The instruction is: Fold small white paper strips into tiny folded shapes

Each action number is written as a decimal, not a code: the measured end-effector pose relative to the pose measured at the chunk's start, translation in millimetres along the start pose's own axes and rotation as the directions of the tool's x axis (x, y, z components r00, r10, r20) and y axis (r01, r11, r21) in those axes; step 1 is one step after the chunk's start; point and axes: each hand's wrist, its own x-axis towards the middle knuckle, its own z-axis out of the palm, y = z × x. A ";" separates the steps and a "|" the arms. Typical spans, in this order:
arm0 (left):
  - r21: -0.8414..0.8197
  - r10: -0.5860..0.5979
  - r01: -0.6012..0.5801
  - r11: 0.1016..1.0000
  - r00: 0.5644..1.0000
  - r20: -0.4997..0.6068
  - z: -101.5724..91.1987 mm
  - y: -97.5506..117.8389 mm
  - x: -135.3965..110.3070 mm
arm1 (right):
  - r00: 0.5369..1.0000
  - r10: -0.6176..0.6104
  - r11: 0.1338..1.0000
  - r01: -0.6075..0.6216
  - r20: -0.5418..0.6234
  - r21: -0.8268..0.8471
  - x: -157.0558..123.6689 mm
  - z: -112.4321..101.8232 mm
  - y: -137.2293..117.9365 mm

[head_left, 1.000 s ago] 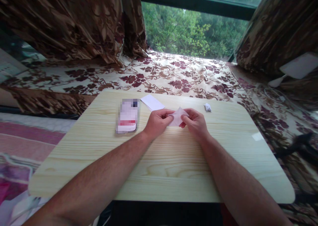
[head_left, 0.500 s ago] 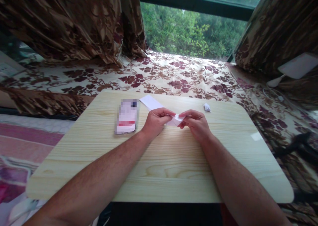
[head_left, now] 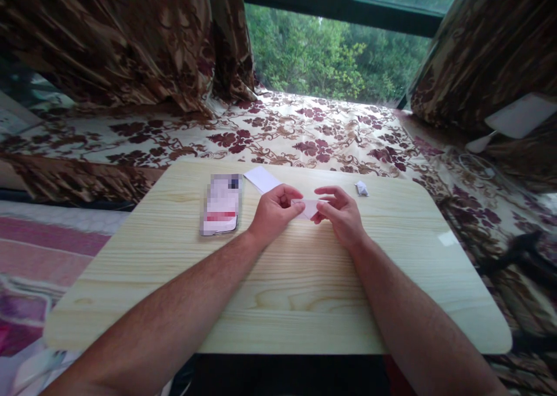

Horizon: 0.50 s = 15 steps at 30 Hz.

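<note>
Between my two hands is a small folded piece of white paper (head_left: 310, 209), with crease lines faintly showing on its face. My left hand (head_left: 275, 209) grips its left end, thumb in front and fingers behind. At its right end, the thumb and lower fingers of my right hand (head_left: 342, 211) pinch the paper, while the index finger is lifted away. Behind my left hand a flat white sheet of paper (head_left: 261, 179) lies on the table. A small folded white paper piece (head_left: 361, 188) rests on the table beyond my right hand.
A phone (head_left: 221, 204), partly pixelated, lies left of my hands on the pale wooden table (head_left: 287, 309). Past the table's far edge is a floral cloth (head_left: 304, 129) below the window. A white lamp (head_left: 520, 116) stands at the right.
The folded paper now shows a flatter, wider face toward me. My right index finger has lifted off it, and the left fingers have loosened a little.
</note>
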 end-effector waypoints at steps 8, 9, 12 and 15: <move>-0.001 -0.034 0.034 0.999 0.999 -0.024 0.5 -0.3 0.5 | 0.997 0.071 0.991 -0.071 -0.006 -0.112 1.4 0.8 4.3; -0.003 -0.040 0.040 0.999 0.999 -0.026 0.4 -0.1 0.6 | 0.997 0.071 0.991 -0.071 -0.003 -0.115 1.4 0.7 4.6; -0.013 -0.060 0.060 0.998 0.998 -0.032 0.2 0.2 0.8 | 0.998 0.063 0.992 -0.063 0.003 -0.113 1.5 0.9 4.6; -0.014 -0.076 0.076 0.997 0.996 -0.035 0.2 -0.2 1.3 | 0.998 0.061 0.991 -0.060 0.001 -0.117 1.4 1.6 3.5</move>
